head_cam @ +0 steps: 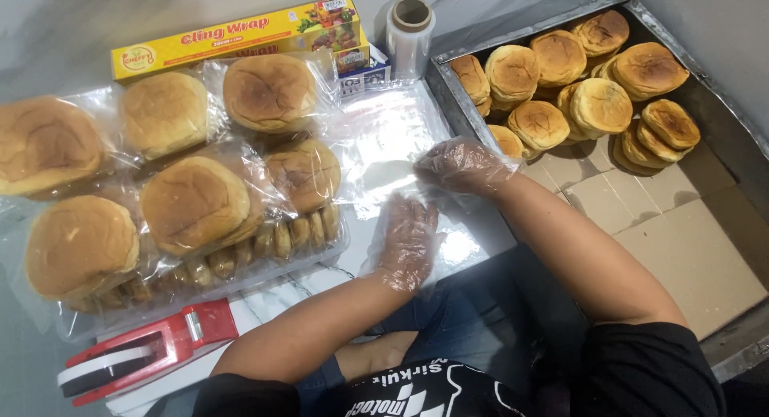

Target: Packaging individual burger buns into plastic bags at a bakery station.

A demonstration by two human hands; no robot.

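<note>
Left hand [406, 242], right hand [463, 165] flat on cling film sheet [384, 145]; buns [601, 104] near

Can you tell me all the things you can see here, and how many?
wrapped buns: several packs, golden brown, left on the table
bare buns: about a dozen, golden brown, in the tray
metal tray: one, grey, right
cling film sheet: one, clear, under the hands
film box: one, yellow, top
film roll: one, clear, beside the box
tape dispenser: one, red, bottom left
left hand: clear glove, flat on the sheet
right hand: clear glove, on the sheet
</note>
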